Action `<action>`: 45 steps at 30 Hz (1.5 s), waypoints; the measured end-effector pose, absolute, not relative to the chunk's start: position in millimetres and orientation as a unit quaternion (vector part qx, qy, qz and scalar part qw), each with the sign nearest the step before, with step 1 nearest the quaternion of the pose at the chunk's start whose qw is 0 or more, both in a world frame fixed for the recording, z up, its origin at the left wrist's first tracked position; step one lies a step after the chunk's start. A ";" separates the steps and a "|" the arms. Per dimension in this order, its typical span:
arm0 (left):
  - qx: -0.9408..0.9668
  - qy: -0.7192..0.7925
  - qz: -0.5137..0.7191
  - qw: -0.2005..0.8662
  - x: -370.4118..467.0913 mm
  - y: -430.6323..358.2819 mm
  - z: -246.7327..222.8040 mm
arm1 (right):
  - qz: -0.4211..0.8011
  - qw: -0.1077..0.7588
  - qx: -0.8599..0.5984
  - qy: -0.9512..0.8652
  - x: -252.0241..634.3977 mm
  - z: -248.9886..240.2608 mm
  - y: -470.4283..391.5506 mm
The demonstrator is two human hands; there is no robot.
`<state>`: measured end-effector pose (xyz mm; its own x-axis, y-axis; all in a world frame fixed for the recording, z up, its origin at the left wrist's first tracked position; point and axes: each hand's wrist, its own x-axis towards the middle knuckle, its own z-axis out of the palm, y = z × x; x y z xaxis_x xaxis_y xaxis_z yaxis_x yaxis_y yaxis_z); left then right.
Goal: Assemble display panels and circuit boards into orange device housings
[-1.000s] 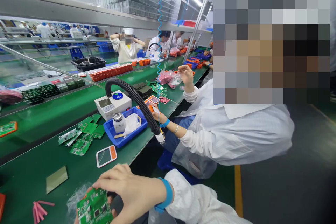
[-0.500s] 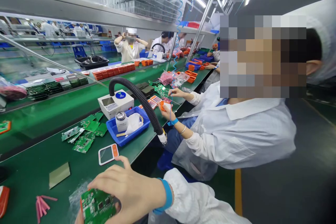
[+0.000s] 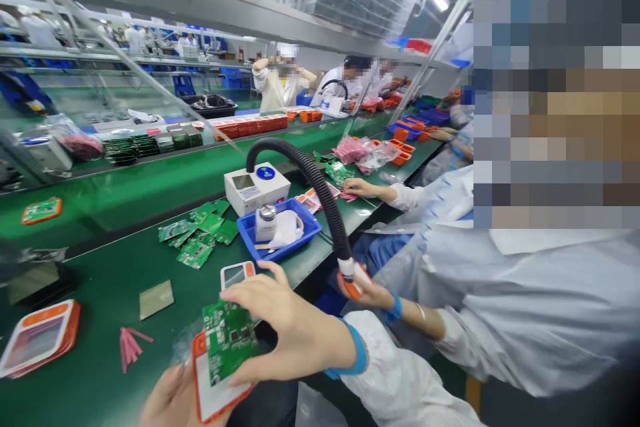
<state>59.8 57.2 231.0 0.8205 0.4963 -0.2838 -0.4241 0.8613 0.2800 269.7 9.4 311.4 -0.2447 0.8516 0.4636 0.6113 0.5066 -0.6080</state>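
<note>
At the bottom of the head view my left hand [image 3: 170,397] is closed on an orange-rimmed casing [image 3: 210,400] with a white inside. My right hand [image 3: 300,333], a blue band at its wrist, grips a green circuit board [image 3: 231,340] between thumb and fingers. The board is tilted over the casing and covers its upper part; whether they touch I cannot tell. Just beyond my right fingers lies a white and orange framed panel [image 3: 237,273]. Pink strips [image 3: 131,347] and a grey-green sheet [image 3: 157,299] rest on the table to the left.
A blue tray [image 3: 240,230] holds a bottle and white cloth, near loose green boards [image 3: 197,257]. Behind it stands a white box [image 3: 235,197] with a black hose [image 3: 320,187] arching right. Stacked framed panels [image 3: 67,330] lie left. A co-worker's hand [image 3: 370,293] holds an orange part at the hose end.
The view has swung left. The circuit board now shows above the casing, whose white inside has come into sight. The co-worker has brought the orange part to the hose end.
</note>
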 end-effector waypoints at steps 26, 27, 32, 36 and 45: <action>-0.006 0.148 0.349 0.926 62.3 47.3 275.6 | 0.147 0.253 -0.435 -0.851 230.0 290.1 19.9; -0.011 0.146 0.352 0.925 61.9 47.0 275.3 | 0.144 0.253 -0.435 -0.852 229.4 290.5 19.9; -0.018 0.149 0.351 0.924 59.9 44.2 273.9 | 0.119 0.242 -0.429 -0.862 226.5 291.5 19.9; -0.010 0.143 0.352 0.925 58.8 42.8 275.3 | 0.100 0.229 -0.431 -0.867 226.6 291.6 18.5; -0.019 0.164 0.365 0.916 55.4 41.9 279.5 | 0.015 0.207 -0.406 -0.890 218.4 298.7 18.9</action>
